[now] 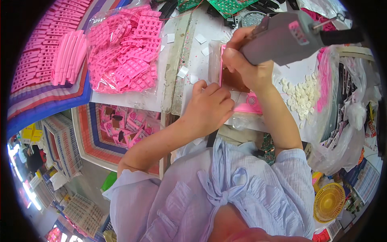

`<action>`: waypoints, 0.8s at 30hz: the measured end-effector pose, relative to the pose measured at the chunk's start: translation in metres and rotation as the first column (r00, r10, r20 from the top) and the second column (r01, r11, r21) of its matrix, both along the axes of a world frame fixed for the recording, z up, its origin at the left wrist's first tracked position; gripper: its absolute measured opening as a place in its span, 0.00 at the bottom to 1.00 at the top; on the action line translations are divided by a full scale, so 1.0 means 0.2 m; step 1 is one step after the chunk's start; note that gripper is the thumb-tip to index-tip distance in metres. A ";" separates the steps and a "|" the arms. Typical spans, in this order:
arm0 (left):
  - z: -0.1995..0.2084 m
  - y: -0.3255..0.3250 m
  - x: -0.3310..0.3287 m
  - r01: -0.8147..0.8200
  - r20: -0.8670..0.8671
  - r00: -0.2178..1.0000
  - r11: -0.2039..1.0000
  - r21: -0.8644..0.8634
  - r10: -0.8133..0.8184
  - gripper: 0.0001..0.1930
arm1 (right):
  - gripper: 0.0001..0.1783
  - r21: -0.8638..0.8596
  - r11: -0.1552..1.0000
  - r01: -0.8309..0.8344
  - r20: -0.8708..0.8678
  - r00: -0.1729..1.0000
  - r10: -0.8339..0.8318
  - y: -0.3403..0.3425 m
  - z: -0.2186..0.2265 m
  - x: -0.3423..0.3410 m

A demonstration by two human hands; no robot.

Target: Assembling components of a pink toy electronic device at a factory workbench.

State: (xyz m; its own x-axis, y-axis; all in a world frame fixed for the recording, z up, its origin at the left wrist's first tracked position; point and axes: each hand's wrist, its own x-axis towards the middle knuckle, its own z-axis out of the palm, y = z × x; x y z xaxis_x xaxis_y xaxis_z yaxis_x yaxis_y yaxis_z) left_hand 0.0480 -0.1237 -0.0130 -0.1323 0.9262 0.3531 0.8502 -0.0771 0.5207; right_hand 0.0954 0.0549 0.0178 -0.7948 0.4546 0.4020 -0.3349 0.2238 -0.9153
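My right hand is wrapped round a grey electric screwdriver, with a black cord at its far end and a metal hook beside it. The tool's tip is hidden behind the hand. Below it on the white worktop lies a pink plastic casing with a brown board in it. My left hand rests at the casing's left side, fingers curled against it; the thumb and the exact grip are hidden.
White round plastic pieces lie at the right. A bag of pink keypad parts stands left, near a tray of pink strips. A striped bin sits below. Green circuit boards and a bowl of screws are at the back.
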 end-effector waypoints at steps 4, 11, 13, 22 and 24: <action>0.02 0.05 0.00 -0.014 0.077 0.997 1.000 0.002 0.014 0.07 | 0.31 -0.059 0.998 -0.035 -0.074 0.997 0.030 0.07 0.13 0.08; 0.10 0.12 -0.08 -0.021 0.588 0.778 0.945 -0.327 0.221 0.07 | 0.14 0.090 0.978 -0.188 0.593 0.799 0.099 0.03 0.03 0.43; 0.13 0.12 -0.11 0.066 0.688 0.680 0.913 -0.402 0.254 0.09 | 0.09 0.023 0.993 -0.117 0.632 0.771 0.076 0.01 0.04 0.41; 0.10 0.12 -0.12 0.097 0.743 0.618 0.913 -0.397 0.257 0.10 | 0.05 -0.015 0.999 -0.043 0.577 0.816 0.044 0.00 -0.02 0.40; 0.10 0.12 -0.11 0.095 0.746 0.608 0.908 -0.409 0.272 0.10 | 0.05 -0.028 0.999 -0.022 0.574 0.818 0.034 -0.01 -0.03 0.41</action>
